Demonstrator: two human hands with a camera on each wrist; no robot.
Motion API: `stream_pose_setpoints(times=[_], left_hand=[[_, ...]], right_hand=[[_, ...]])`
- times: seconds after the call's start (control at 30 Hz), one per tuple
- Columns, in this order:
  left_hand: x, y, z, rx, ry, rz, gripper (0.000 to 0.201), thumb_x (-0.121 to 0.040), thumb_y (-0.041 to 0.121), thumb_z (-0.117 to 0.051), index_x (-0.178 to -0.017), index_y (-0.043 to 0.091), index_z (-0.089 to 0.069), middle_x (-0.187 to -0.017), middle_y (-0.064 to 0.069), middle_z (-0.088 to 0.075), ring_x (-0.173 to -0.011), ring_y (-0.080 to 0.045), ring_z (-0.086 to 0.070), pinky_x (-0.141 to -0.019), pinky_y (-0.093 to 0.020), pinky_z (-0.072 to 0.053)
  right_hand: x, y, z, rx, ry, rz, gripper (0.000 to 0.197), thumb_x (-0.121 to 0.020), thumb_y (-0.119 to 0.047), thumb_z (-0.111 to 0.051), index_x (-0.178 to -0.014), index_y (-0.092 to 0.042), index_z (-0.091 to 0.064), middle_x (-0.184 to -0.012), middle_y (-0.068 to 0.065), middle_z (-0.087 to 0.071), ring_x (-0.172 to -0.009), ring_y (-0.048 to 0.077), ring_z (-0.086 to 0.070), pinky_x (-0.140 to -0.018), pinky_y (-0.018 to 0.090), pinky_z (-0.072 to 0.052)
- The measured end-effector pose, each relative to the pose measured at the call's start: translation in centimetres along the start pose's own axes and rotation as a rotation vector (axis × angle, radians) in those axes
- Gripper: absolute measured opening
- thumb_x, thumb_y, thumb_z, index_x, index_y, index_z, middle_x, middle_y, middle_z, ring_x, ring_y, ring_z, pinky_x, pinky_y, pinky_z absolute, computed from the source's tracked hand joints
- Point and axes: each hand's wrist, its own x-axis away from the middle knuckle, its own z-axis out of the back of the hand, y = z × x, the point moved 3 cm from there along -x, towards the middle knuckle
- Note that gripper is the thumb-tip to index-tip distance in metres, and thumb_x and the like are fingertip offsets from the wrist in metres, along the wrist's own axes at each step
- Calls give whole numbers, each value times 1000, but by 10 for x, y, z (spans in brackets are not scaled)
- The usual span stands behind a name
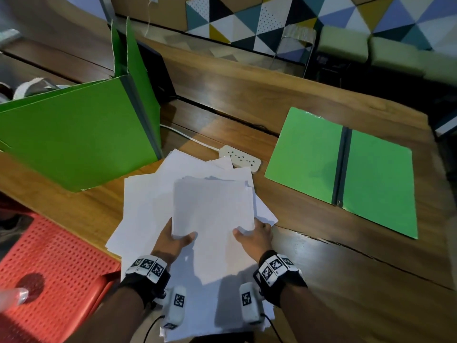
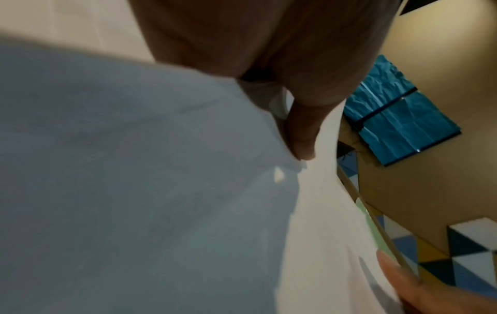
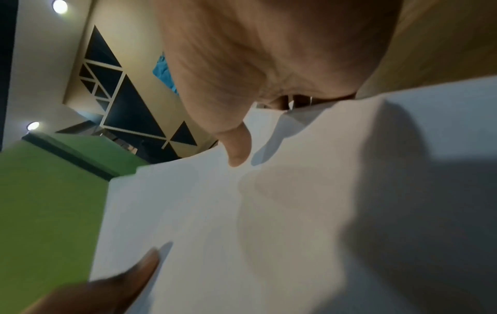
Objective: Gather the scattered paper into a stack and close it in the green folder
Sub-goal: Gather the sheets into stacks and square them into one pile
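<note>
A: What are the hands doing at this moment?

B: Both hold one small bundle of sheets (image 1: 214,209) in the lower middle of the head view. The left hand (image 1: 170,240) pinches its near left corner, thumb on top and fingers under. The right hand (image 1: 256,237) pinches the near right corner in the same way. In both wrist views the thumb lies flat on the white paper.

A: And the other paper?

B: The loose sheets (image 1: 141,209) lie fanned out under and around the bundle, on the wooden table (image 1: 333,256). Some reach over the near edge of the table, at the bottom of the frame.

A: Where is the green folder (image 1: 343,169)?

B: It lies open and flat at the right of the frame, well apart from the paper. A white power strip (image 1: 241,158) sits between them, touching the far sheets.

A: How to do this step well, in your opinion?

B: I think the bundle should be tapped on its edge so the sheets align, and then the loose sheets collected under it, the overhanging ones first because they may slide off. The grip should be firm but not bend the corners
</note>
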Motion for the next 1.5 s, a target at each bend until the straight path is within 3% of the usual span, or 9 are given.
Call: stream_pose_setpoints(times=[0.2,0.33,0.53,0.77,0.9,1.0,1.1,1.27,1.5], left_hand=[[15,6,-16,115,-61,-33,45,-75,4,-77,-109,27,-58,-106,3,-68,-107,-25,-59,-89,-39,-43],[20,14,-51,144,-179,-64,51,-75,9,-79,-117,28,-59,-115,3,-69,-111,-17,-62,-93,-37,-45],[32,18,-114,40,-236,-139,47,-73,12,-82,-112,28,-61,-107,10,-70,-98,-2,-65,-86,-26,-46],[33,13,-161,-138,-337,-191,51,-78,21,-76,-124,14,-54,-117,2,-64,-110,-18,-61,-91,-32,-50],[10,27,-120,-296,-124,-185,46,-82,9,-70,-118,30,-51,-113,0,-58,-94,-21,-57,-89,-38,-52],[-10,28,-62,-623,239,-140,69,-78,26,-74,-138,15,-41,-136,-12,-46,-125,-32,-43,-106,-44,-37],[-3,22,-42,-652,477,109,92,-71,40,-78,-143,7,-30,-144,-18,-32,-133,-33,-29,-109,-42,-27],[9,18,-63,-635,352,407,107,-64,62,-74,-142,9,-23,-142,-15,-27,-134,-34,-29,-109,-47,-28],[0,23,-88,-478,291,366,82,-74,46,-75,-135,7,-36,-138,-13,-41,-125,-32,-47,-101,-40,-39]], right_hand=[[16,37,34,-494,-142,135,66,-67,-61,-74,-121,-29,-55,-115,-13,-68,-108,3,-63,-93,28,-48],[33,56,61,-687,-93,170,34,-80,-36,-73,-107,-20,-63,-105,-8,-72,-99,5,-67,-84,21,-50],[43,98,103,-630,28,168,31,-79,-40,-68,-97,-15,-62,-87,-7,-70,-85,12,-63,-74,18,-48],[53,142,138,-474,100,118,36,-76,-15,-79,-108,-18,-64,-94,-7,-73,-95,12,-67,-82,26,-52],[48,160,162,-424,184,32,31,-74,-12,-80,-100,-18,-63,-90,-4,-68,-87,19,-64,-68,25,-47],[47,181,180,-347,215,-72,31,-76,-23,-79,-100,-14,-62,-90,1,-65,-89,24,-59,-76,29,-45],[24,226,186,-226,276,-179,82,-57,-64,-80,-117,-12,-60,-116,9,-65,-105,31,-61,-95,45,-47],[15,213,181,-136,290,-219,69,-68,-39,-82,-119,0,-57,-120,24,-61,-109,39,-59,-97,50,-46],[12,197,171,-135,329,-220,47,-75,-18,-78,-113,3,-59,-112,25,-64,-96,34,-61,-91,45,-49]])
